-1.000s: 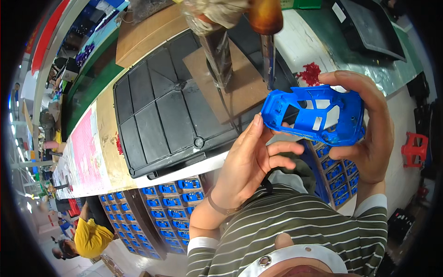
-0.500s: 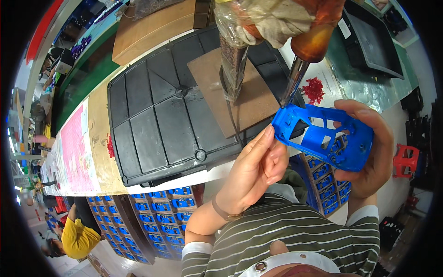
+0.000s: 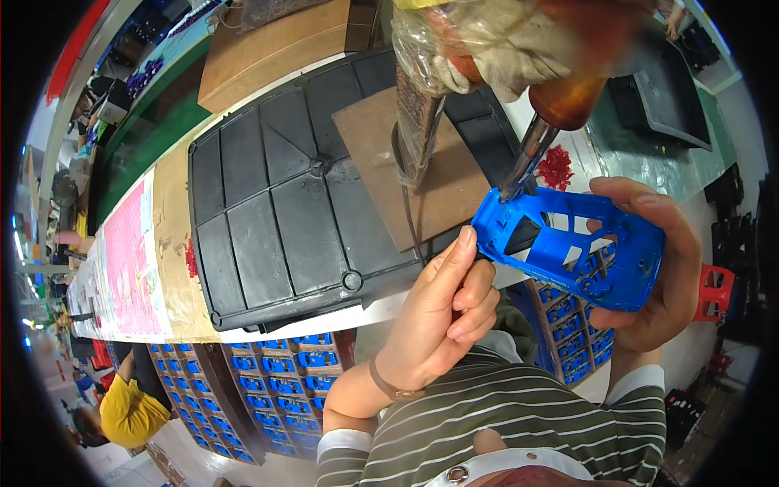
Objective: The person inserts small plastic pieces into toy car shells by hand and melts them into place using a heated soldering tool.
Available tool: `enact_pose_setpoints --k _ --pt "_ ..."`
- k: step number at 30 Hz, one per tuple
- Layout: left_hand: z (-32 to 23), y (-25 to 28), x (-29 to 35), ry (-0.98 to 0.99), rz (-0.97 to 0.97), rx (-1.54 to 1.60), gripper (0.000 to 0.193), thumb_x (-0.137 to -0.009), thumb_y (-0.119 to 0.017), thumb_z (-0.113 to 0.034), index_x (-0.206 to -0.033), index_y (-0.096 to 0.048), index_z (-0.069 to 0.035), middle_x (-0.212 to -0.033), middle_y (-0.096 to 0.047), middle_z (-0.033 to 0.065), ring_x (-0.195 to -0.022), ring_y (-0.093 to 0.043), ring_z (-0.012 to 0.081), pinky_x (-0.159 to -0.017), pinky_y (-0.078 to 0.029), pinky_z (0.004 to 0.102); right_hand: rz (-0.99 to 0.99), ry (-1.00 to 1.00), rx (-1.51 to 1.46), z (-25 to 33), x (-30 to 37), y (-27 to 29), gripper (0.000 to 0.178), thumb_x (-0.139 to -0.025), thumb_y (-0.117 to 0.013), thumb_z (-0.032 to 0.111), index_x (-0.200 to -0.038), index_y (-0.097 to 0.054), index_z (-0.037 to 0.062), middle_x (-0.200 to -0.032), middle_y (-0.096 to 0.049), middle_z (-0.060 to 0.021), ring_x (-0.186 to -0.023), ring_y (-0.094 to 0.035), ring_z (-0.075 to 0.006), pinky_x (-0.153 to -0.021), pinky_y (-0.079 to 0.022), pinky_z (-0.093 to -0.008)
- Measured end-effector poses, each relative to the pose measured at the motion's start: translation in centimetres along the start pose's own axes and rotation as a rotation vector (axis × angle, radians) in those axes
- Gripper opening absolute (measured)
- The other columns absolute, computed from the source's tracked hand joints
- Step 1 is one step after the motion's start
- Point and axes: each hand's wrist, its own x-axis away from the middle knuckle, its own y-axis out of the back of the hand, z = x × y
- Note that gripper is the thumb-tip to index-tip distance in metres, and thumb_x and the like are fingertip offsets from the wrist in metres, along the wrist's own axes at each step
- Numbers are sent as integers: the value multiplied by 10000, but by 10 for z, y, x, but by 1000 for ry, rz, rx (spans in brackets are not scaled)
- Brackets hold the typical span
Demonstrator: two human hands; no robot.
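A blue plastic toy car body shell (image 3: 560, 272) is held with its hollow inside facing up. My right hand (image 3: 669, 260) wraps around its right end, thumb and fingers on opposite sides. At the left end, my left hand (image 3: 454, 304) has its fingers curled in, thumb and fingertips pinching the rim. A soldering iron (image 3: 527, 154) with an amber handle comes down from above, its metal tip meeting the inside of the shell's left end. The iron hangs from an upright stand (image 3: 418, 130), bound with cloth and clear plastic.
The stand's brown board (image 3: 381, 154) lies on an upturned black crate (image 3: 276, 227). Red plastic bits (image 3: 555, 168) lie beyond the shell, and a black bin (image 3: 661, 97) stands at far right. Below the table are racks of blue shells (image 3: 284, 381). A person in yellow (image 3: 134, 414) is at lower left.
In the picture, the iron and its stand have shifted slightly right and down. The shell sits a little lower, with the iron's tip against its left end. Both hands keep their hold.
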Motion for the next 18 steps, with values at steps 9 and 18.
enact_pose_setpoints --k 9,18 --pt "-3 -4 3 -7 -14 36 337 -976 -354 -339 -720 -382 -121 -527 -290 -42 -383 -245 42 -350 -197 193 -59 24 -113 -2 -3 -5 857 -589 -748 530 -1160 -430 -25 -1068 -551 -263 -1007 -563 -312 -821 -487 -376" --pt "-5 4 3 -16 69 9 268 -970 -339 -377 -968 -488 -154 -545 -311 -65 -392 -257 51 -359 -218 196 -109 -20 -90 -1 -6 -11 896 -564 -744 573 -1154 -431 -25 -1060 -558 -251 -986 -569 -287 -806 -489 -351"
